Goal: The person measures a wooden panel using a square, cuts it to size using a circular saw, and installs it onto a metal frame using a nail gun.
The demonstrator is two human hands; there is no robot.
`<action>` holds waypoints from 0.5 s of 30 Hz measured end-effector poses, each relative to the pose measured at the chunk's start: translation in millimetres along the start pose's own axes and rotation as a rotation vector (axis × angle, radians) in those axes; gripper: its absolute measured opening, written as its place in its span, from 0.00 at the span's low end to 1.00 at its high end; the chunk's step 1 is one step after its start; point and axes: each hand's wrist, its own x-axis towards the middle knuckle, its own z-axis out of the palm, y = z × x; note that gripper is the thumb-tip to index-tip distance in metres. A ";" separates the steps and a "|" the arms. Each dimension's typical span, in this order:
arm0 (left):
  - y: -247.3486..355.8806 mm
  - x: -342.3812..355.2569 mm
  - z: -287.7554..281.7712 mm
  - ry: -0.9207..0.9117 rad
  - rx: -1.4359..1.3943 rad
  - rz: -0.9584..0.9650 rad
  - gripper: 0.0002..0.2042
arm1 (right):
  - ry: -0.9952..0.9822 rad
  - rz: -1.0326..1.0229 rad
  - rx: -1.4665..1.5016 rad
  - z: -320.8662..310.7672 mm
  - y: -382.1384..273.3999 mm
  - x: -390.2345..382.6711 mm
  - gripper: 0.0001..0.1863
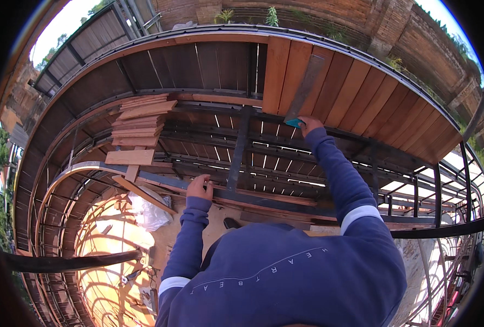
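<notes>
Teal block (293, 123), just left of the right fingers (304, 120) pinching it, meets a long grey strip (308, 82).

Right of the stack of boards (138, 122), a worker's right hand (309, 125) covers part of a small teal piece (294, 122), its kind unclear. Below and right of the stack, a blue sweatshirt (291, 272), cut off by the lower edge, hides most of the worker's legs. Just below the stack, a slanted plank (144, 192) overlaps a plastic bag (150, 212), contents indistinct. Farther below, floor items (126, 279) are too small to identify.
</notes>
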 end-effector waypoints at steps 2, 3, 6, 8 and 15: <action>-21.6 9.2 2.9 0.011 0.034 0.122 0.07 | -0.034 0.064 0.005 12.3 -6.6 19.5 0.15; -23.0 12.8 4.7 -0.025 0.084 0.158 0.06 | -0.027 0.067 -0.010 16.9 -0.1 23.9 0.15; -25.4 13.6 4.1 -0.083 0.195 0.247 0.04 | -0.023 0.071 -0.054 34.9 13.5 31.8 0.14; -25.5 14.8 6.1 -0.050 0.195 0.285 0.04 | -0.026 0.067 -0.099 42.3 18.0 39.1 0.14; -35.3 16.2 3.1 -0.131 0.118 0.291 0.06 | 0.212 0.069 -0.033 59.3 8.6 30.7 0.12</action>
